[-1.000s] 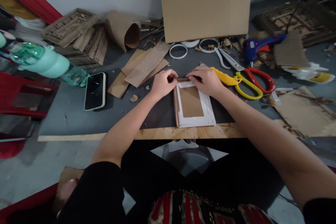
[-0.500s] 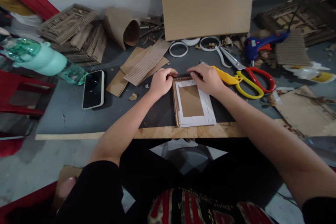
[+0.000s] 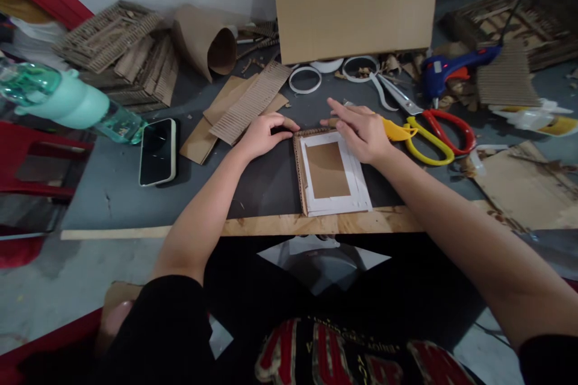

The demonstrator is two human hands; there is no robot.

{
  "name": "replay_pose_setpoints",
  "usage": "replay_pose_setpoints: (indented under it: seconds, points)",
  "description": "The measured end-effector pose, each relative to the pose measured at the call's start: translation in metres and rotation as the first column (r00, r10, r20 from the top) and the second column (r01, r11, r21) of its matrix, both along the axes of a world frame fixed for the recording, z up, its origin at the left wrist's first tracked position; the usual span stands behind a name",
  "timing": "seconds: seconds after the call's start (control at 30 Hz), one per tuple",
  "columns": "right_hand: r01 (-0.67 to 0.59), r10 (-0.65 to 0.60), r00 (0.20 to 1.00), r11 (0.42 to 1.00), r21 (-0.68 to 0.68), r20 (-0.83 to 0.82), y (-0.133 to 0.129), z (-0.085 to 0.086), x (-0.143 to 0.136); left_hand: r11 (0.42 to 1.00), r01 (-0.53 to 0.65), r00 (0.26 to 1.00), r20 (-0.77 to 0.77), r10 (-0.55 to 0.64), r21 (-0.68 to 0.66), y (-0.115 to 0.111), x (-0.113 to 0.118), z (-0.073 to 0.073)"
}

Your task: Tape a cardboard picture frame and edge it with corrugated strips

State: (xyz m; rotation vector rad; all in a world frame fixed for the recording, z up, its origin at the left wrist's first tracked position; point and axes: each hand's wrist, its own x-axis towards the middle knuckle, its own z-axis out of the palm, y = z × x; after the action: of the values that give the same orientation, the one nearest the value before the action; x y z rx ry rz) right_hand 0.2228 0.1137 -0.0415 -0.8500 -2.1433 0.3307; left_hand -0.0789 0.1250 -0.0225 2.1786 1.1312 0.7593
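A small cardboard picture frame [image 3: 356,180] with a white paper border and a brown middle lies at the table's front edge, corrugated strips along its left and top sides. My left hand [image 3: 264,137] rests at its upper left corner, thumb and index finger apart, fingertips close to the edge; I cannot tell if they touch. Over the upper right corner is my right hand [image 3: 361,135], index finger and thumb stretched out. It covers that corner, and its lower fingers are partly hidden. A yellow-handled tool [image 3: 397,130] lies just behind the right hand.
Scissors [image 3: 428,153] and a blue glue gun [image 3: 451,75] lie on the right. Cardboard strips [image 3: 250,102], a phone [image 3: 158,153] and a bottle [image 3: 67,99] are on the left. A cardboard sheet [image 3: 354,6] stands at the back beside tape rings [image 3: 306,91].
My left hand has shifted slightly left, its thumb and index finger wider apart. My right hand's fingers have straightened and risen from the frame's top edge. The frame stays on the table.
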Motion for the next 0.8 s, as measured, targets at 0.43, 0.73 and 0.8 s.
replay_pose_setpoints:
  seconds: [0.43, 0.73, 0.8]
  points:
    - [0.061, -0.057, 0.99, 0.998, -0.025, 0.129, -0.0052, 0.004, -0.0024, 0.928, 0.02, 0.995, -0.103, 0.02, 0.373, 0.0048, 0.0036, -0.0071]
    - [0.168, -0.155, 0.978, 0.982, -0.087, 0.137, 0.0015, -0.003, -0.0065, 0.958, 0.03, 0.99, -0.138, 0.01, 0.285, -0.0026, 0.0053, -0.0034]
    - [0.163, -0.15, 0.978, 0.983, -0.089, 0.143, 0.0021, -0.0037, -0.0077, 0.971, 0.093, 0.985, -0.163, -0.058, 0.221, -0.0029, 0.0062, -0.0035]
